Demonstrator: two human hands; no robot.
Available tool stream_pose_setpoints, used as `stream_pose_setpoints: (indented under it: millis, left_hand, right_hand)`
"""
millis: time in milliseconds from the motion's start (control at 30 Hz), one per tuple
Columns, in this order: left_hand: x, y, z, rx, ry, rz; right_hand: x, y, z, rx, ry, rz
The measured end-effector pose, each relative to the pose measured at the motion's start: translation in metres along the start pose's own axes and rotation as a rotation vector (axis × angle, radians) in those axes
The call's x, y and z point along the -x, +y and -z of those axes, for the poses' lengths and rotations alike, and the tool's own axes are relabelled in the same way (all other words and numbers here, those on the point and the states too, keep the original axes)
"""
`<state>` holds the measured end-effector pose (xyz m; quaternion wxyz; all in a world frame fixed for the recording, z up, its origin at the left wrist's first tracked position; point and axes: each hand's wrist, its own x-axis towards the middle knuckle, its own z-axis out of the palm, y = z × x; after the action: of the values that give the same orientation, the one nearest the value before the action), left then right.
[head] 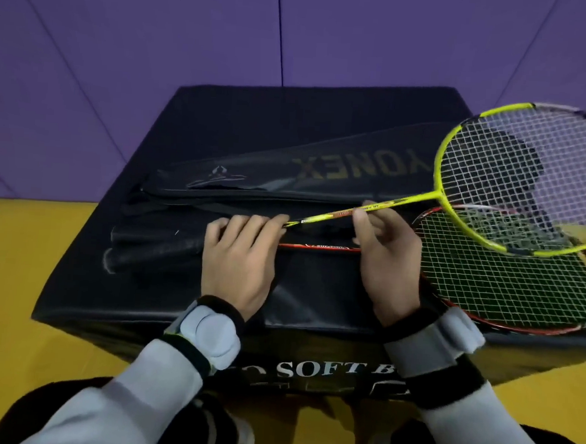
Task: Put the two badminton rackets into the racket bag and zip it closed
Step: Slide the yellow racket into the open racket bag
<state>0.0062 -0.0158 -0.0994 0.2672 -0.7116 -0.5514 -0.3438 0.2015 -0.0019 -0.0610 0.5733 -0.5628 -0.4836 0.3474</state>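
- The yellow racket (409,201) looked light and stiff. Its thin shaft would flex a little, and its strung head would be the fragile part, best not squeezed or snagged. The shaft or the handle seemed the safe places to hold it.
- The yellow racket sat just in front of the racket bag (321,179), raised at a slant. Its head was up and off the bag's right end.
- The right hand (389,255), palm turned inward, pinched the middle of the yellow shaft between thumb and fingertips, just near the bag's front edge.
- The left hand (238,252) lay knuckles up, its fingers curled over the bottom of that shaft where the handle began.
- The red racket (507,283) lay flat on the black padded box (243,112) in front of the bag and under the yellow one, with no hand gripping it.
- The soft, limp bag lay flat across the box. I could not tell whether its zip was open, and neither racket was inside.
- Sliding the racket in would likely need the bag's mouth held apart.
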Motion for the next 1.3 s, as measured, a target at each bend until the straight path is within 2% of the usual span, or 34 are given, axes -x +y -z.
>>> stream_pose_setpoints:
  millis: [100, 167, 367, 467, 600, 667, 800, 967, 1033, 1100, 1167, 1300]
  left_hand:
    - [0.001, 0.000, -0.001, -0.007, -0.008, -0.005]
    - [0.000, 0.000, -0.001, -0.011, -0.018, 0.002]
    - [-0.005, 0.003, 0.009, 0.079, -0.085, 0.013]
    - [-0.014, 0.010, 0.017, 0.197, -0.174, 0.105]
    - [-0.054, 0.016, 0.018, 0.505, -0.337, 0.351]
    - [-0.083, 0.014, 0.010, 0.578, -0.408, 0.393]
    - [-0.128, 0.004, -0.010, 0.475, -0.624, 0.328]
    - [-0.149, -0.001, -0.031, 0.437, -1.038, 0.249]
    - [-0.148, 0.001, -0.037, 0.402, -1.108, 0.194]
    - [-0.143, 0.003, -0.043, 0.300, -1.111, 0.102]
    - [-0.138, 0.000, -0.047, 0.222, -1.043, 0.046]
    - [-0.131, 0.000, -0.052, 0.144, -0.903, 0.043]
  right_hand:
    - [0.003, -0.010, -0.013, -0.442, 0.007, -0.144]
    - [0.005, -0.017, -0.018, -0.576, 0.005, -0.163]
    - [0.002, -0.025, -0.025, -0.652, 0.055, -0.233]
    - [-0.003, -0.025, -0.023, -0.672, 0.055, -0.268]
    - [-0.008, -0.023, -0.015, -0.692, 0.078, -0.283]
    - [-0.011, -0.024, -0.010, -0.708, 0.085, -0.275]
    - [-0.014, -0.025, -0.002, -0.731, 0.084, -0.269]
    - [-0.016, -0.023, 0.011, -0.745, 0.098, -0.292]
    - [-0.016, -0.021, 0.015, -0.762, 0.089, -0.307]
    - [-0.015, -0.020, 0.021, -0.780, 0.079, -0.323]
    - [-0.014, -0.020, 0.024, -0.779, 0.064, -0.337]
    - [-0.010, -0.018, 0.034, -0.752, 0.043, -0.354]
